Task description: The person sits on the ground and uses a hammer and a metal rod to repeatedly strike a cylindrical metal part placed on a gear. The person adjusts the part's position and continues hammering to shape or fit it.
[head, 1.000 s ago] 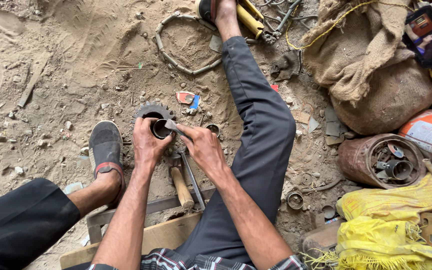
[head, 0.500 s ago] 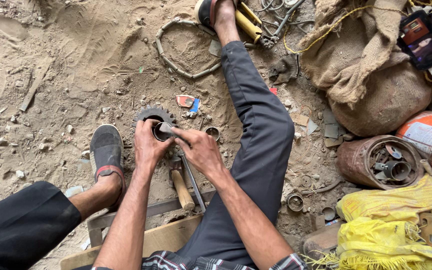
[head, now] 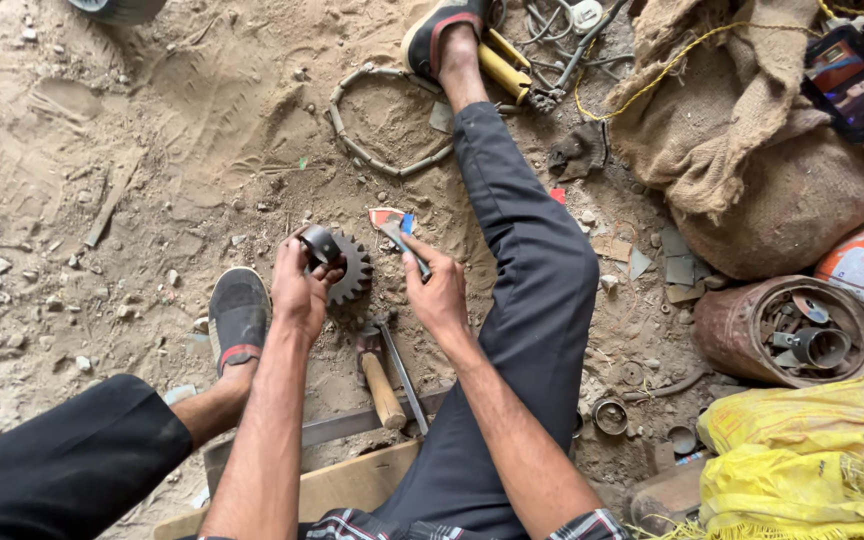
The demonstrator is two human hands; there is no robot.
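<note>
I sit on sandy ground with both legs stretched out. My left hand (head: 297, 290) grips a dark toothed gear (head: 344, 262) with a short round hub and holds it tilted just above the sand. My right hand (head: 437, 292) holds a thin metal tool (head: 404, 246), a flat blade or file, close beside the gear on its right. A wooden-handled hammer (head: 380, 380) lies on the ground between my forearms, below the gear.
A metal ring (head: 384, 165) lies in the sand beyond the gear. At the right are a burlap sack (head: 752, 150), a rusty can of metal parts (head: 782, 335), yellow sacking (head: 802, 460) and a phone (head: 852, 85). A steel bar (head: 352, 425) and plank lie under my arms.
The gear has been lifted and tilted up in my left hand. My right hand has drawn back from the hub to the right, carrying the thin tool.
</note>
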